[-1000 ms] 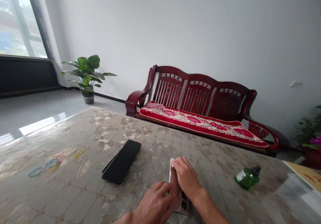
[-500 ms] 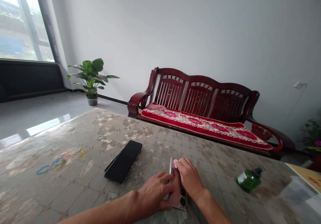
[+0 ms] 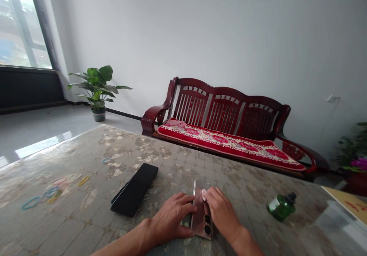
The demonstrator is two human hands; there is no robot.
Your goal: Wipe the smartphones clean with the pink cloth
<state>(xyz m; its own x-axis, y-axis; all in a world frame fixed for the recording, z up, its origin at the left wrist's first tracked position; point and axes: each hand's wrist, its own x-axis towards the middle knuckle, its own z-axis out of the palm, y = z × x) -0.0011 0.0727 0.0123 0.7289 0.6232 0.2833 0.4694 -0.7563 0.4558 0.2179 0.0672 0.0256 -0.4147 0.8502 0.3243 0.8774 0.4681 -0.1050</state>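
A pinkish phone (image 3: pixel 198 222) lies back side up on the table, with round dark camera rings near its lower right corner and a clear, shiny edge. My left hand (image 3: pixel 172 217) steadies it from the left, thumb and fingers along its side. Over its upper right part is my right hand (image 3: pixel 220 206), fingers closed on a small, crumpled pale pink wad (image 3: pixel 203 194) that looks like tissue or cloth. The wad touches the phone's back. To the left lies a black phone (image 3: pixel 134 190), its dark flat face up, with a thin edge of something showing beneath it.
A green bottle (image 3: pixel 282 207) with a black top stands at right, near a yellowish sheet (image 3: pixel 345 202). Several coloured rubber bands (image 3: pixel 51 192) lie at left. Beyond the patterned table (image 3: pixel 94 145) are a red wooden bench (image 3: pixel 223 110) and a potted plant (image 3: pixel 99 91).
My right hand and the wad have slid slightly down along the phone's back. My left fingers have drawn back toward its left edge. The view has shifted slightly.
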